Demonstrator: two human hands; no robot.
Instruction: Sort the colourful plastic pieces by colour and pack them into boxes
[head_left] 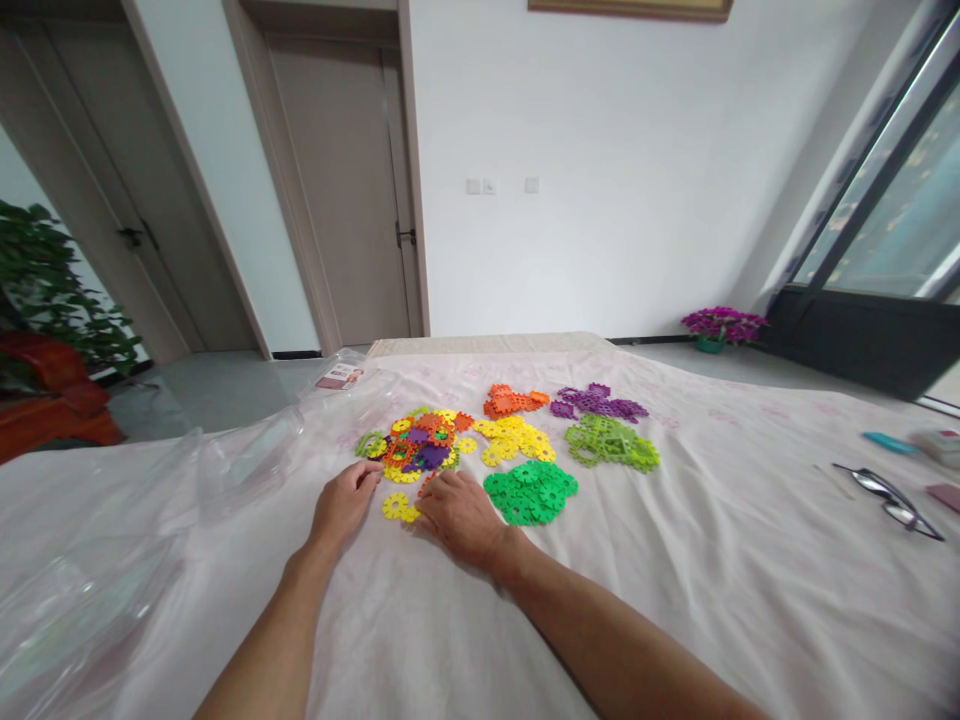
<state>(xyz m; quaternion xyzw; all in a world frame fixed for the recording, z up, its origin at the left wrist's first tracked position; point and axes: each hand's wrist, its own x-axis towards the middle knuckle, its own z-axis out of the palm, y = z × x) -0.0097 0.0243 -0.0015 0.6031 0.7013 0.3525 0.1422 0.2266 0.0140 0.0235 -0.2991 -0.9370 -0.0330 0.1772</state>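
Observation:
A mixed heap of plastic snowflake discs [421, 438] in orange, purple, yellow and green lies on the cloth-covered bed or table. My left hand [346, 497] is at the heap's near left edge, its fingers bent and close together; what they pinch, if anything, is hidden. Just right of it, my right hand [461, 515] lies low over the cloth with its fingers curled down. Its fingertips close on a yellow snowflake disc [409, 514], partly covered by them. Another yellow disc [394, 505] lies flat between the hands.
Sorted piles sit right of the heap: green [531, 493], yellow [517, 440], orange [510, 401], purple [600, 402] and light green [611, 443]. Clear plastic bags [251, 455] spread along the left. Glasses [889, 500] and a blue item [889, 442] lie far right.

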